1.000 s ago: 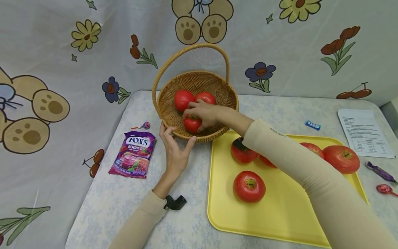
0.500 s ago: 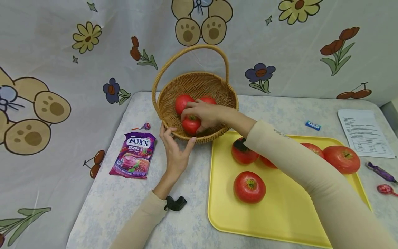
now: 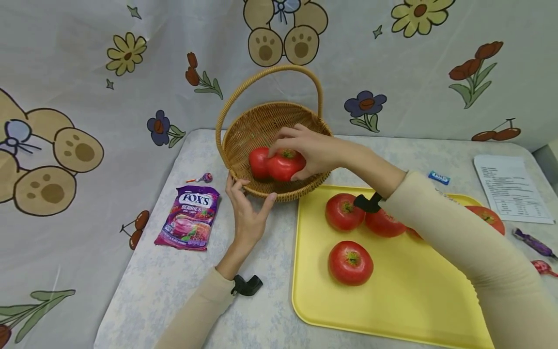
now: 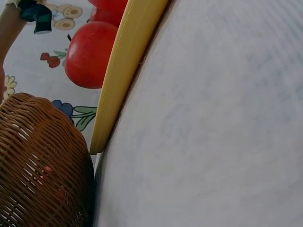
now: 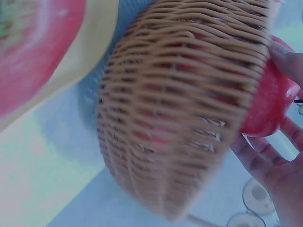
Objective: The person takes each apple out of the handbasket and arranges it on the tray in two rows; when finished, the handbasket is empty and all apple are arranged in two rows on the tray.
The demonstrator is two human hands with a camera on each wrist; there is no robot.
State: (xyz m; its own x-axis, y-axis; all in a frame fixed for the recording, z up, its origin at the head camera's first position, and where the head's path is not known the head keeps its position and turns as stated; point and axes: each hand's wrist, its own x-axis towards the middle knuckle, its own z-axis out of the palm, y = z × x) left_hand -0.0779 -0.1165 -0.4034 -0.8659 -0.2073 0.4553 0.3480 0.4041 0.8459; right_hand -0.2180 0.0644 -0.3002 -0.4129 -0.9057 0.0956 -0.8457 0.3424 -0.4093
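My right hand grips a red apple at the mouth of the brown wicker basket. Thumb and fingers span the apple; in the right wrist view, this apple shows beyond the woven wall, between thumb and fingers of the hand. Another apple lies inside, left of the held one. My left hand holds the basket's near left rim, fingertips over the edge and thumb against the front. The basket leans with its opening towards me. The left wrist view shows only its outer weave.
A yellow tray with several apples stands right of the basket. On the left lie a purple candy bag and a lollipop. A small blue wrapped sweet, a printed sheet and wrapped candy lie right.
My right hand has moved up and to the right with the apple from the basket's front. The apple left inside has shifted downward. The left hand has stayed on the basket.
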